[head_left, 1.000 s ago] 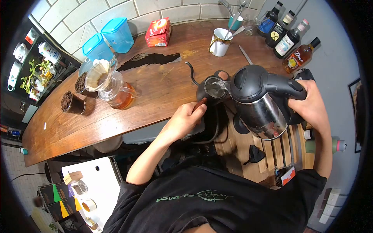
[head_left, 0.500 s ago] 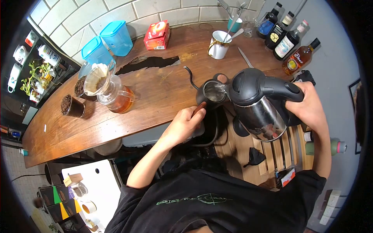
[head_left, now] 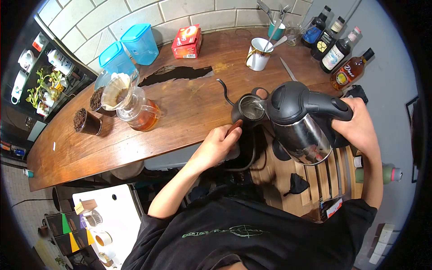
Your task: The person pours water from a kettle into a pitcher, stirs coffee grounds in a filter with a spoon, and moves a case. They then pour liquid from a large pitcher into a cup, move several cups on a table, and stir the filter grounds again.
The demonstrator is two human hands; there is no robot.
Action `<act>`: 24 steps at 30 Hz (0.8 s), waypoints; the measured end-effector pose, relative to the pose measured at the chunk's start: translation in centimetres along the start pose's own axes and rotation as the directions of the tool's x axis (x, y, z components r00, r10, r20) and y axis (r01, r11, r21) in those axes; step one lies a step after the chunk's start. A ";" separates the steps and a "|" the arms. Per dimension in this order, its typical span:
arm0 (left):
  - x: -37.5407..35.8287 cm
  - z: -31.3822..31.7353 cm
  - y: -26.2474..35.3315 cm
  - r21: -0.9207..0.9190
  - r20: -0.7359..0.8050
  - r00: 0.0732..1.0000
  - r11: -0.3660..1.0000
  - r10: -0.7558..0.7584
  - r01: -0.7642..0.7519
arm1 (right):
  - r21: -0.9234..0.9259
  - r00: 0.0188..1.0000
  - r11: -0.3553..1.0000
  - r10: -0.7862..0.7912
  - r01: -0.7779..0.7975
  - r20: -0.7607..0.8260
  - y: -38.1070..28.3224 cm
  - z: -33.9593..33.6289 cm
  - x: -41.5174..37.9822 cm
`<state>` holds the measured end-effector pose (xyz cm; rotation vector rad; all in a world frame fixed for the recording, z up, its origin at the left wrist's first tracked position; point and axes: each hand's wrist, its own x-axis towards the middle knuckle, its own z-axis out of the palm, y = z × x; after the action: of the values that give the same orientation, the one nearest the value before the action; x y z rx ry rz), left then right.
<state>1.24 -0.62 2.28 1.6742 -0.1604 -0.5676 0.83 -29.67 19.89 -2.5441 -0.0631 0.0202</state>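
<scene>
My right hand is closed round the black handle of an electric kettle, a shiny metal body with a black lid. Its spout is tipped over the open top of a small dark gooseneck kettle, and water appears to run in. My left hand grips the wooden handle of that gooseneck kettle, whose thin spout points left. Further left stands a glass coffee server with amber liquid in it. On it sits a dripper with a paper filter holding wet grounds.
Two dark cups of coffee grounds stand beside the server. Behind are blue containers, a red box, a white mug, a knife and several bottles. The wooden counter has a torn dark patch.
The whole view has shifted slightly to the right. Both hands keep their grips, and the electric kettle stays tipped over the gooseneck kettle.
</scene>
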 end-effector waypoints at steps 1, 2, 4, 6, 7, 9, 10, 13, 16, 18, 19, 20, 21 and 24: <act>0.1 0.0 -0.2 0.000 0.000 1.000 1.000 -0.001 0.001 | 0.001 1.000 1.000 0.016 -0.016 0.013 -0.1 0.0 0.0; 0.3 0.1 -0.7 -0.027 -0.007 1.000 1.000 0.015 -0.016 | 0.001 1.000 1.000 0.016 -0.016 0.014 -0.2 0.1 0.0; 0.4 0.0 -0.9 -0.053 -0.015 0.999 0.998 0.029 -0.030 | 0.000 0.999 1.000 -0.014 0.014 -0.032 -0.2 0.2 -0.2; 0.5 -0.3 -0.7 -0.034 0.017 1.000 0.999 -0.015 0.016 | 0.001 0.999 1.000 -0.015 0.015 -0.037 -0.2 0.3 -0.3; 0.6 -0.2 -0.8 -0.033 0.018 1.000 0.999 -0.014 0.015 | 0.003 0.999 1.000 -0.016 0.016 -0.045 -0.2 0.3 -0.3; 0.8 0.2 -1.2 -0.059 -0.021 0.996 0.994 0.089 -0.090 | 0.012 0.999 1.000 -0.015 0.015 -0.037 -0.1 0.2 -0.2; 0.8 0.1 -1.2 -0.058 -0.019 0.996 0.994 0.088 -0.089 | 0.019 1.000 1.000 -0.014 0.015 -0.027 0.0 0.2 -0.2; 0.9 0.1 -0.9 -0.053 0.006 0.999 0.997 0.051 -0.051 | 0.009 0.999 1.000 0.003 -0.002 -0.034 0.1 0.1 -0.3; 0.9 0.2 -0.5 -0.013 0.008 1.000 1.000 0.010 -0.010 | 0.001 0.999 1.000 -0.024 0.024 -0.039 0.3 0.1 -0.2; 1.4 0.3 -1.3 -0.062 0.016 1.000 0.998 0.016 -0.015 | 0.004 0.999 1.000 -0.028 0.029 -0.045 0.5 0.1 -0.3; 1.4 0.4 -1.3 -0.062 0.016 1.000 0.998 0.015 -0.014 | 0.007 0.998 0.999 -0.035 0.035 -0.051 0.7 0.1 -0.2; 1.4 0.5 -1.3 -0.056 -0.014 0.999 0.997 0.048 -0.049 | 0.007 0.998 0.999 -0.035 0.035 -0.051 1.2 0.3 -0.2; 1.4 0.6 -1.3 -0.051 -0.043 0.996 0.995 0.081 -0.083 | -0.007 0.992 0.998 -0.059 0.058 -0.110 1.8 0.5 -0.3; 1.3 0.7 -1.0 -0.019 -0.034 0.999 1.000 0.016 -0.017 | 0.003 0.995 1.000 -0.029 0.029 -0.093 1.1 0.1 -0.3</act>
<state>1.86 -1.61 0.88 1.6611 -0.1439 -0.5271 0.57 -30.50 19.21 -2.5358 -0.0632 -0.1088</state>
